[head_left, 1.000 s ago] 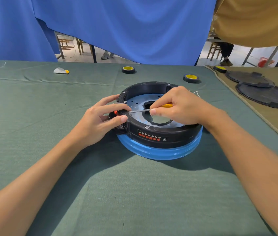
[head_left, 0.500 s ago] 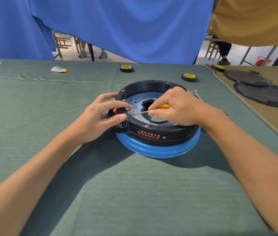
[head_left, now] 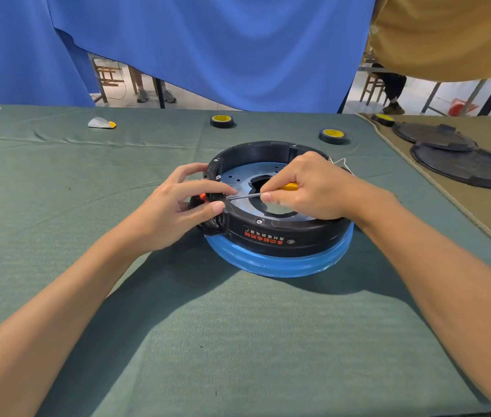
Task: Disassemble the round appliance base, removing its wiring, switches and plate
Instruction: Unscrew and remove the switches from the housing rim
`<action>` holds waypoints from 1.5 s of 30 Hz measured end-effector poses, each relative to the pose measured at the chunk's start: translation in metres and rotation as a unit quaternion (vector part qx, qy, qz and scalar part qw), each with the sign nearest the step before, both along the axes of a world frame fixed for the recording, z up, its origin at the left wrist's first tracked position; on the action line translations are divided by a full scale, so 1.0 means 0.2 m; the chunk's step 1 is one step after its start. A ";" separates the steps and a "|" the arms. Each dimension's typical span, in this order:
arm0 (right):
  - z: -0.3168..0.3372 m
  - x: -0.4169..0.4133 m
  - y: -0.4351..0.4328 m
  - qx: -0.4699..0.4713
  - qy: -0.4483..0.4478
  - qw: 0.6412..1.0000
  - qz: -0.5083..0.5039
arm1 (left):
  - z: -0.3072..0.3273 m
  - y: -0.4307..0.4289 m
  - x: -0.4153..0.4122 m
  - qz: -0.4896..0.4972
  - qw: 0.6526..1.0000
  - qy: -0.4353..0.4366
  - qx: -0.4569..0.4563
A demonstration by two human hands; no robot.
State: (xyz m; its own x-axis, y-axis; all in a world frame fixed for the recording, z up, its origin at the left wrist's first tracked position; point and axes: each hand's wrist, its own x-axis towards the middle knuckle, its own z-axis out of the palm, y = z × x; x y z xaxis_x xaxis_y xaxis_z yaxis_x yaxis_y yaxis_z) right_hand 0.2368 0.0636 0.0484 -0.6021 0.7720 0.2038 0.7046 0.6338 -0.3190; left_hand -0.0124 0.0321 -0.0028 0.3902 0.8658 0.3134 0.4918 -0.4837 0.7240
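Note:
The round black appliance base (head_left: 280,236) with a blue lower ring sits upside down on the green cloth, a metal plate (head_left: 250,176) showing inside it. My left hand (head_left: 178,206) grips the base's left rim, where a red switch (head_left: 202,196) pokes out between the fingers. My right hand (head_left: 307,188) holds a small yellow-handled screwdriver (head_left: 289,186), its thin shaft reaching left to the rim by my left fingertips. A thin white wire (head_left: 340,162) loops out behind my right hand.
Two black tape rolls with yellow cores (head_left: 222,120) (head_left: 332,135) lie behind the base. A small white and yellow piece (head_left: 101,123) lies at the far left. Two dark round covers (head_left: 461,164) rest on a tan cloth at the right. Blue curtains hang behind the table.
Both hands stay on the base with the screwdriver tip at the left rim; only slight shifts of the fingers and of the camera show.

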 end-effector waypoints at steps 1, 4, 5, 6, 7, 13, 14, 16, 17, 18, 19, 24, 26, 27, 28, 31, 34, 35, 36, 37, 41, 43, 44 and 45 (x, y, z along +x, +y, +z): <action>0.00 0.00 0.00 0.003 0.001 1.000 0.001 | 0.00 0.00 0.00 0.004 1.000 0.005 0.002; 0.00 -0.01 0.00 0.023 0.009 1.000 -0.001 | 0.01 0.00 0.01 0.022 1.000 0.021 0.005; 0.00 -0.01 0.00 0.032 0.009 0.999 -0.001 | 0.01 -0.01 0.01 0.026 0.999 0.025 0.006; 0.01 -0.01 0.00 0.041 0.003 0.999 -0.001 | 0.01 -0.01 0.02 0.031 0.999 0.030 0.008; 0.01 -0.01 0.00 0.048 -0.007 0.999 -0.001 | 0.01 -0.01 0.02 0.035 0.999 0.033 0.009; 0.02 -0.01 0.01 0.101 -0.031 0.994 0.001 | 0.03 -0.04 0.04 0.058 0.997 0.036 0.019; 0.02 0.00 0.01 0.126 -0.037 0.991 -0.004 | 0.03 -0.05 0.05 0.064 0.997 0.038 0.018; 0.02 0.01 0.01 0.181 -0.054 0.982 -0.026 | 0.05 -0.06 0.07 0.074 0.996 0.051 0.019; 0.02 0.02 0.02 0.206 -0.055 0.976 -0.044 | 0.05 -0.06 0.07 0.078 0.995 0.059 0.021; 0.02 0.03 0.03 0.228 -0.044 0.970 -0.070 | 0.06 -0.07 0.07 0.079 0.994 0.066 0.026; 0.02 0.04 0.03 0.247 -0.022 0.963 -0.105 | 0.08 -0.07 0.07 0.079 0.994 0.072 0.030; -0.01 0.02 -0.06 0.255 0.114 0.918 -0.281 | 0.16 -0.06 0.03 0.042 0.993 0.107 -0.012; -0.04 -0.05 -0.13 0.261 0.160 0.904 -0.299 | 0.16 -0.06 0.02 0.041 0.992 0.119 -0.015; -0.07 -0.09 -0.17 0.264 0.174 0.898 -0.305 | 0.16 -0.06 0.02 0.042 0.992 0.122 -0.009; -0.09 -0.12 -0.20 0.266 0.187 0.894 -0.308 | 0.16 -0.06 0.02 0.037 0.992 0.120 -0.003; -0.13 -0.13 -0.22 0.277 0.235 0.888 -0.282 | 0.15 -0.05 0.02 -0.002 0.995 0.097 0.002; -0.12 -0.07 -0.15 0.286 0.235 0.896 -0.244 | 0.16 -0.03 0.01 -0.025 0.993 0.114 0.006; -0.12 -0.06 -0.13 0.296 0.224 0.894 -0.250 | 0.17 -0.02 0.02 -0.026 0.992 0.122 0.014; -0.11 -0.04 -0.10 0.306 0.208 0.891 -0.263 | 0.18 -0.02 0.02 -0.023 0.991 0.129 0.019; -0.12 -0.03 -0.09 0.312 0.192 0.888 -0.278 | 0.19 -0.02 0.03 -0.020 0.991 0.134 0.019; -0.14 -0.01 -0.12 0.351 0.166 0.874 -0.291 | 0.20 -0.01 0.05 -0.020 0.990 0.140 0.009; -0.18 -0.01 -0.21 0.374 0.180 0.870 -0.267 | 0.19 -0.02 0.04 -0.025 0.991 0.128 0.001; -0.21 -0.02 -0.26 0.381 0.185 0.870 -0.253 | 0.19 -0.02 0.04 -0.028 0.993 0.119 -0.001; -0.23 -0.03 -0.31 0.381 0.186 0.873 -0.240 | 0.19 -0.02 0.05 -0.030 0.993 0.110 -0.002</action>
